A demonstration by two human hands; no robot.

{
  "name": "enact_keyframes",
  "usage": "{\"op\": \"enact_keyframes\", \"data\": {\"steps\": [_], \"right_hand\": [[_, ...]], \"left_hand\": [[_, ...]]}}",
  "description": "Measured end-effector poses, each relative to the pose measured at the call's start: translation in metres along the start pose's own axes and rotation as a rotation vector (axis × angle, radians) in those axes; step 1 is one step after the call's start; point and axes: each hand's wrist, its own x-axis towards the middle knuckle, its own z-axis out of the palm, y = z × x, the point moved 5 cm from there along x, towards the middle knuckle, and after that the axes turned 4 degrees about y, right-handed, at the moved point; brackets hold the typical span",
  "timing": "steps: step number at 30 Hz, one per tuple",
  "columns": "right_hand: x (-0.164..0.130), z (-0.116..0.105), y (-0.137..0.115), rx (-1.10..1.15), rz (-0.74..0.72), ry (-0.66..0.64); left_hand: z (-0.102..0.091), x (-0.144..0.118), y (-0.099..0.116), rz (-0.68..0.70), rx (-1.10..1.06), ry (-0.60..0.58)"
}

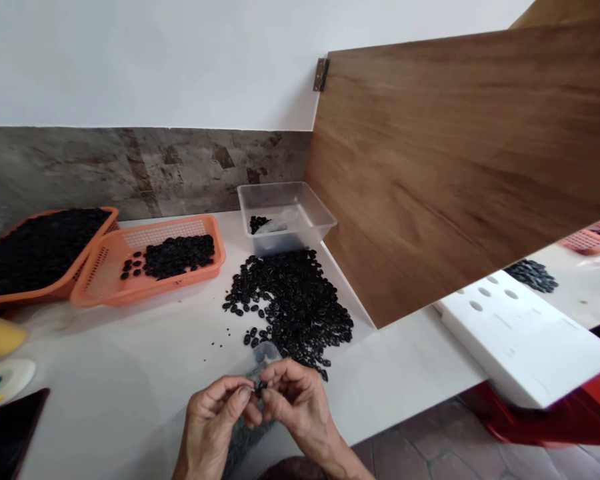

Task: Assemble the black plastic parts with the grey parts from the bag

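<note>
Both grips pinch one small black piece [261,386] between left hand [215,417] and right hand [297,400] fingertips.

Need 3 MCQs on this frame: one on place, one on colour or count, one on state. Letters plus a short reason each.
1. Where does the clear plastic tub stand?
A. on the white foam block
B. at the back of the table, behind the loose pile of black pieces
C. inside an orange basket

2. How many orange baskets are on the table?
A. two
B. one
C. four

3. What are the hands doing?
A. resting flat on the table
B. both lifting a basket
C. the left hand and the right hand pinch one small black piece between the fingertips

Answers: 1 B, it sits by the wall beyond the pile. 2 A, the near basket and the fuller basket at the left. 3 C, fingertips meet on the piece.
</note>
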Motion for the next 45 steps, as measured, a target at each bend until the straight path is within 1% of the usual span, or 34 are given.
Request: {"op": "enact_keyframes", "data": {"steps": [2,10,16,19,25,31,33,35,37,39,45], "right_hand": [[0.000,0.000,0.001,-0.027,0.008,0.000],[0.001,0.000,0.001,-0.181,-0.052,-0.012],[0.001,0.002,0.000,-0.190,-0.050,-0.026],[0.000,0.001,0.001,-0.211,-0.055,-0.028],[0.000,0.000,0.002,-0.230,-0.059,-0.019],[0.000,0.005,-0.002,-0.179,-0.046,-0.049],[0.000,0.005,-0.002,-0.181,-0.043,-0.044],[0.000,0.005,-0.002,-0.188,-0.046,-0.040],[0.001,0.005,-0.002,-0.195,-0.056,-0.038],[0.001,0.004,-0.002,-0.196,-0.065,-0.029],[0.002,0.001,0.001,-0.124,-0.037,-0.014]], "left_hand": [[0.000,0.000,0.000,-0.008,-0.015,0.005],[-0.001,0.001,0.000,0.017,0.006,0.009],[0.004,-0.005,0.005,0.047,-0.024,0.113],[0.006,-0.006,0.005,0.058,0.008,0.109],[0.003,-0.005,0.004,0.092,0.065,0.109],[0.003,-0.006,0.006,0.140,0.127,0.109],[0.001,-0.004,0.007,0.170,0.170,0.093],[0.001,-0.002,0.007,0.189,0.223,0.040],[0.000,0.002,0.006,0.176,0.261,-0.026],[-0.001,0.004,0.004,0.153,0.264,-0.062],[-0.003,0.006,0.001,0.138,0.239,-0.071]]}}
